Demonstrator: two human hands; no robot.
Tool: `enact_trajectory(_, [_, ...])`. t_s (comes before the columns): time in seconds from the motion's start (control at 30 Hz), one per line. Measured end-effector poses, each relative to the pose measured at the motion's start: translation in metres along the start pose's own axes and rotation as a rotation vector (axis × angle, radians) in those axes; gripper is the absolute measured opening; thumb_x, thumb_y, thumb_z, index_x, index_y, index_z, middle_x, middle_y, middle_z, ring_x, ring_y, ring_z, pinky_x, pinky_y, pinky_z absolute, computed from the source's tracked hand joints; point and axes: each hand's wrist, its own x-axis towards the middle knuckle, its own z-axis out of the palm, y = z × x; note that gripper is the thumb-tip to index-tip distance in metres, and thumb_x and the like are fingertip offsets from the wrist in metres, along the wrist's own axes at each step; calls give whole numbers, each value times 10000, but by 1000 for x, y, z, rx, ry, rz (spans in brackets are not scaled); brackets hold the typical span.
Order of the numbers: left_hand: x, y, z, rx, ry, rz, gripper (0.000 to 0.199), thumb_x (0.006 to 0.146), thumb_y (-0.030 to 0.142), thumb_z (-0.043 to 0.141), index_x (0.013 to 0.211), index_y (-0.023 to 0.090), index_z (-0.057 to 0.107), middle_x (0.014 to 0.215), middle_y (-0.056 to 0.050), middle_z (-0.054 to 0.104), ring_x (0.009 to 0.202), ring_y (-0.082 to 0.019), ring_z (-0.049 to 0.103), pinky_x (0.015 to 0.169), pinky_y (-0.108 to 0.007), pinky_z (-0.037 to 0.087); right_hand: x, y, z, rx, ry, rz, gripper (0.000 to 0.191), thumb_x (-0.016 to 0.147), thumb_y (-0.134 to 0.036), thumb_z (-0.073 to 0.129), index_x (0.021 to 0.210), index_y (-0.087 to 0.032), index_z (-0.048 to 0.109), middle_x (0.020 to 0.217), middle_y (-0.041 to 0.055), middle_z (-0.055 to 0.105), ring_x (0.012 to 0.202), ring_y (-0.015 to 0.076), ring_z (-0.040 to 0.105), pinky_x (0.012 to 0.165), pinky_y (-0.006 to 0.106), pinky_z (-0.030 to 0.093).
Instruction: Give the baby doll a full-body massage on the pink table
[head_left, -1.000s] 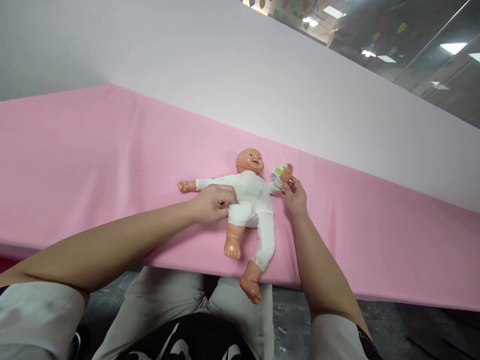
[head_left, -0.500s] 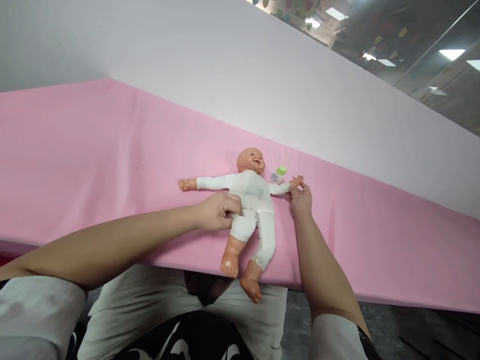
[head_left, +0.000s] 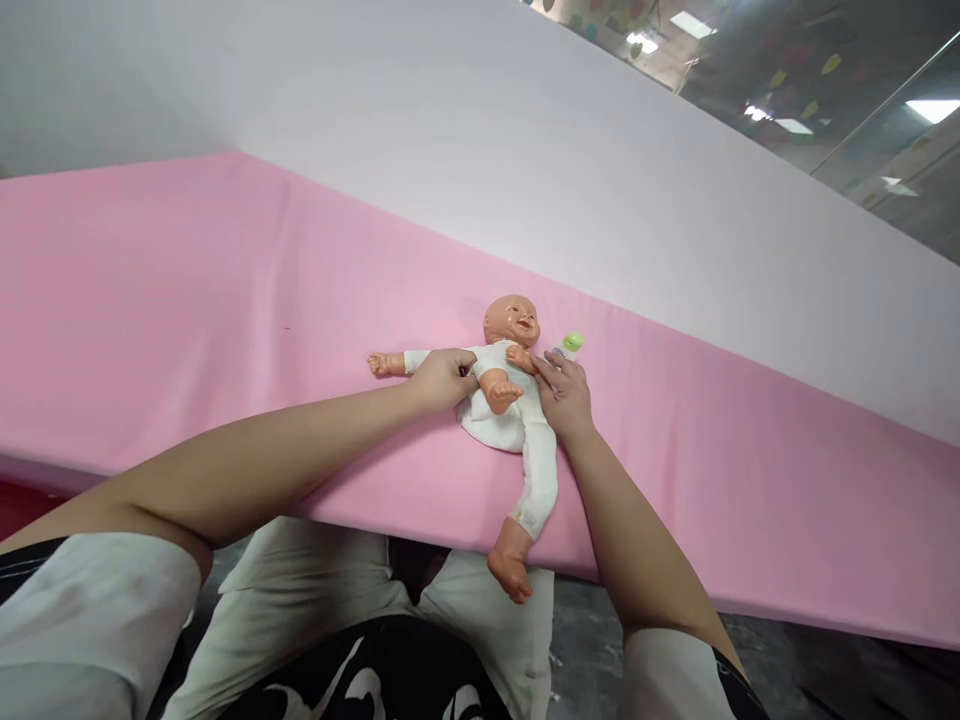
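A baby doll [head_left: 491, 429] with a white cloth body lies on its back on the pink padded surface. My left hand [head_left: 442, 380] is closed on one of its legs, which is folded up so the foot [head_left: 500, 391] rests over the belly. Beside the chest, my right hand [head_left: 564, 392] grips the doll's other-side arm, bent so its small hand [head_left: 520, 357] lies below the chin. The other leg stretches down, its foot [head_left: 510, 560] hanging over the near edge. A small bottle with a green cap [head_left: 572, 342] is just beyond my right fingers, partly hidden.
The pink padded surface [head_left: 187, 300] runs across the view against a white wall [head_left: 375, 120]. A glass pane [head_left: 787, 90] reflecting ceiling lights is at upper right. My legs [head_left: 300, 580] are below the near edge.
My left hand has lifted the doll's leg up over its belly. My right hand has moved left, folding the doll's arm across its chest.
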Motion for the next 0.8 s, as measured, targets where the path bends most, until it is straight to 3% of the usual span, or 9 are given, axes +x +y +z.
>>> enact_trajectory(0.13, [1,0,-1,2,1,-35,178,719,314,651,651,197,534,590,48,482,542,-105,414,504,-254,269,2,2,-1,29,-110,-3,418,1001,-211,537,1325,-335,771,1411,68,693,1316,287,615,1188,542,476])
enact_trajectory(0.27, [0,0,-3,21,1,-44,172,726,301,648,649,196,535,583,45,482,538,-107,424,500,-252,276,1,-2,-3,106,-94,70,402,1023,-265,527,1353,-307,752,1441,72,690,1360,290,609,1218,544,459])
enact_trajectory(0.33, [-2,1,-4,47,19,20,147,727,278,631,644,189,548,614,32,510,562,-114,456,511,-251,305,0,-2,-7,189,-42,123,396,1033,-325,533,1372,-276,731,1436,83,700,1364,288,621,1229,539,453])
enact_trajectory(0.47, [-12,11,-7,87,29,276,95,723,216,609,638,174,610,681,2,581,621,-123,522,564,-249,382,-3,11,-18,449,119,295,469,1021,-444,567,1439,-248,651,1459,101,684,1343,279,647,1159,511,528])
enact_trajectory(0.57, [-24,21,-9,32,-107,437,97,732,184,648,635,174,649,649,3,599,590,-112,524,563,-244,394,-4,30,-26,640,228,456,536,991,-481,601,1473,-245,583,1411,109,697,1256,254,700,1026,453,611])
enact_trajectory(0.63, [-32,27,-7,-8,-230,527,147,762,184,686,619,177,651,632,-1,608,576,-109,534,563,-245,400,-5,44,-30,702,278,633,562,950,-493,664,1442,-236,579,1239,97,754,1050,223,765,856,373,655])
enact_trajectory(0.73, [-44,31,-1,-1,-381,645,149,779,149,696,636,187,674,640,-11,632,593,-120,573,583,-253,418,-6,62,-33,694,271,912,573,851,-434,787,1341,-192,614,928,48,759,703,166,723,580,258,605])
enact_trajectory(0.8, [-50,29,5,32,-442,694,128,767,120,684,666,196,696,657,-15,646,615,-132,595,596,-259,427,-7,70,-33,652,202,1010,549,794,-363,833,1276,-172,653,787,13,715,584,140,655,469,217,542])
